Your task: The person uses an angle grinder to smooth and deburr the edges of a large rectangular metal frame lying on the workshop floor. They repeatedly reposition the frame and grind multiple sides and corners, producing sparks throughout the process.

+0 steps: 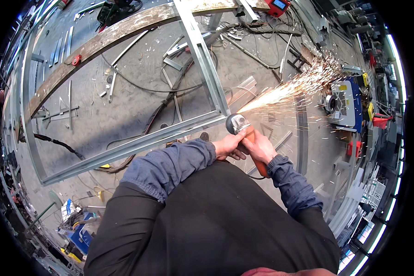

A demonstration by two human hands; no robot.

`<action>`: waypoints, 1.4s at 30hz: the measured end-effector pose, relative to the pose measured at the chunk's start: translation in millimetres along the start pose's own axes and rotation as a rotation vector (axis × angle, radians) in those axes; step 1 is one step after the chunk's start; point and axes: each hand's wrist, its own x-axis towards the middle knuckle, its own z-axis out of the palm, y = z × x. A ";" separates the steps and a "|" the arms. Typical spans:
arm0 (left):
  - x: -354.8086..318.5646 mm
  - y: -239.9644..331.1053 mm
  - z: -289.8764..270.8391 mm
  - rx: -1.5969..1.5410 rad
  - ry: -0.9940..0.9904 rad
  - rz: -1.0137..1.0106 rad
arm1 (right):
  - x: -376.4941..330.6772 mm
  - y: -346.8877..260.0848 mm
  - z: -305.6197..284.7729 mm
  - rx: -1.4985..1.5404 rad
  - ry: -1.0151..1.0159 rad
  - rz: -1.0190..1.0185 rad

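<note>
An orange angle grinder (250, 133) runs in my two hands, its disc against the near right corner of a metal frame (198, 118). Both sets of fingers are closed on the tool. My left hand (229, 146) grips it near the head, beside the frame's near bar. Wrapped round the orange body is my right hand (261, 147), with the rear end sticking out below it. From the disc a bright stream of sparks (290, 89) sprays to the far right. The exact contact point is partly hidden by the disc.
A worn wooden plank (110, 39) lies under the frame's far part, with a small red tape measure (76, 60) on it. Cables (163, 103) and metal offcuts litter the floor. A blue and white machine (347, 105) stands at right, near the sparks.
</note>
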 end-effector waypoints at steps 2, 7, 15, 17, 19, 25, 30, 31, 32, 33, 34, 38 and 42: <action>1.9 -8.8 1.4 -0.005 -0.028 -0.028 | -3.3 12.5 7.7 0.000 -0.001 -0.011; 5.8 3.3 7.4 -0.002 0.026 0.010 | -2.8 4.2 -8.4 0.075 -0.008 0.012; 32.6 17.6 15.3 0.032 0.055 0.005 | 23.9 38.9 -14.6 0.054 0.014 -0.001; 38.5 22.2 18.4 0.031 0.070 0.002 | 31.4 44.6 -21.3 0.077 0.006 -0.034; 42.5 23.4 25.2 0.036 0.089 0.001 | 30.7 49.0 -28.9 0.083 -0.008 -0.046; 46.4 16.4 38.1 0.045 0.084 0.007 | 19.8 61.2 -31.6 0.092 -0.001 -0.033; 43.1 3.8 45.8 0.039 0.079 -0.038 | 7.0 66.6 -26.8 0.095 -0.001 -0.063; 42.7 2.5 44.8 0.044 0.075 -0.027 | 4.3 68.1 -24.6 0.093 0.002 -0.071; 42.2 2.6 42.3 0.049 0.071 -0.017 | 4.2 67.1 -23.7 0.099 -0.007 -0.051; 41.7 4.0 40.9 0.053 0.068 -0.006 | 5.2 63.1 -25.5 0.106 -0.018 -0.032; 41.4 5.3 40.4 0.051 0.070 -0.006 | 5.2 60.1 -27.0 0.113 -0.029 -0.013; 28.9 15.7 49.6 0.062 0.076 -0.069 | -3.1 54.1 -31.7 0.108 0.007 -0.041; 29.3 36.5 58.3 0.096 0.105 -0.022 | -1.6 51.1 -50.4 0.148 0.016 -0.050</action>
